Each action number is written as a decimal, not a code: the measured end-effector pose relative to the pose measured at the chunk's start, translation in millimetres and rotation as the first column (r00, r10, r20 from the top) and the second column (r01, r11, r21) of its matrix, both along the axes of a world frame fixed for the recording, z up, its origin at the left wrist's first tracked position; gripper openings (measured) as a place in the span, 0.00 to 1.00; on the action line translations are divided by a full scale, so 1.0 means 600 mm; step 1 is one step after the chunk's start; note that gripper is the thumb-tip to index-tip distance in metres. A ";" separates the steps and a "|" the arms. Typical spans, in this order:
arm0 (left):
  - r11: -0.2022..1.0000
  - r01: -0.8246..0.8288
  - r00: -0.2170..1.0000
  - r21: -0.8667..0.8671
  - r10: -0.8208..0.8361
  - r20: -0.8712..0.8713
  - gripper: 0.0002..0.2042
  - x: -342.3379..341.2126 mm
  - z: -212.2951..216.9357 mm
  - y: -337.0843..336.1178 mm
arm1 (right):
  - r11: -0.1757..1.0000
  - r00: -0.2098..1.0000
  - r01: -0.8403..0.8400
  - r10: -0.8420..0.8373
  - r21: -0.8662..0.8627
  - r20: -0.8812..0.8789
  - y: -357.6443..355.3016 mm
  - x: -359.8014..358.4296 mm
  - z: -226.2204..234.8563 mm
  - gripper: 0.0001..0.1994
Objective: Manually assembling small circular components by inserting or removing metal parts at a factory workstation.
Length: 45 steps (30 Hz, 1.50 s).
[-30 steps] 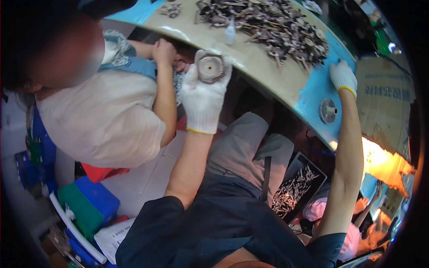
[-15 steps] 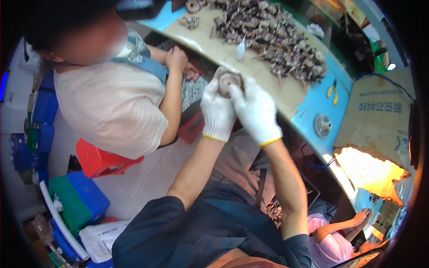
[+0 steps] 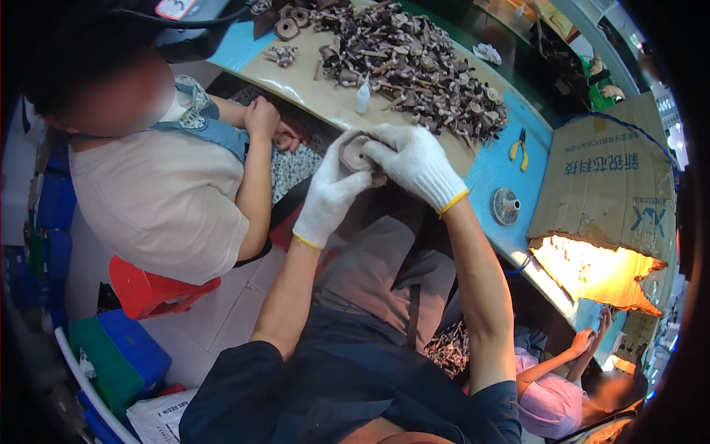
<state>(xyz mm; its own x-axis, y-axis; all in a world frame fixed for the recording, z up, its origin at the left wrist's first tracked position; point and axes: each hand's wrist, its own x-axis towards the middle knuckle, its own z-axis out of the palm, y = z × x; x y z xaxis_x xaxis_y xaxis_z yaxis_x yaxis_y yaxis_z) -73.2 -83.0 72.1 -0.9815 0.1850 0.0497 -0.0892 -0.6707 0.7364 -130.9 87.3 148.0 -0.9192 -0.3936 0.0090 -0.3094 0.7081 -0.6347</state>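
Head: hexagonal piece [image 3: 354,153], table [image 3: 484,164], stool [image 3: 151,290]

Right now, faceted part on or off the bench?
Off: the faceted part is held in the left hand, right hand at its rim, bench beyond.

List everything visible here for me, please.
Hexagonal piece: one, grey-brown, centre
Table: one, tan and blue, ahead
Small parts: uncountable, brown and grey, heaped on table
Bottle: one, whitish, beside heap
Pliers: one, yellow-handled, table's blue end
Round piece: one, grey, near pliers
Cardboard box: one, brown, right
Stool: one, red, left
Bins: several, blue and green, lower left
Co-workers: at least two, beige and pink tops, left and lower right
Left hand: one, white-gloved, gripping hexagonal piece
Right hand: one, white-gloved, touching it
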 end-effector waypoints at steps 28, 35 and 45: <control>0.891 -0.415 0.906 -0.184 0.423 0.005 0.16 -0.009 -0.076 -0.005 | 0.928 0.980 0.196 -0.198 -0.316 0.026 -0.057 0.052 -0.052 0.11; 0.903 -0.423 0.903 -0.082 0.427 0.040 0.20 0.027 -0.058 0.056 | 0.998 0.968 0.046 -0.052 -0.030 -0.246 -0.044 0.089 -0.025 0.11; 0.839 -0.223 0.948 0.496 0.067 0.312 0.25 -0.017 -0.050 0.045 | 0.981 0.944 0.122 -0.161 -0.148 -0.289 -0.017 0.140 -0.020 0.13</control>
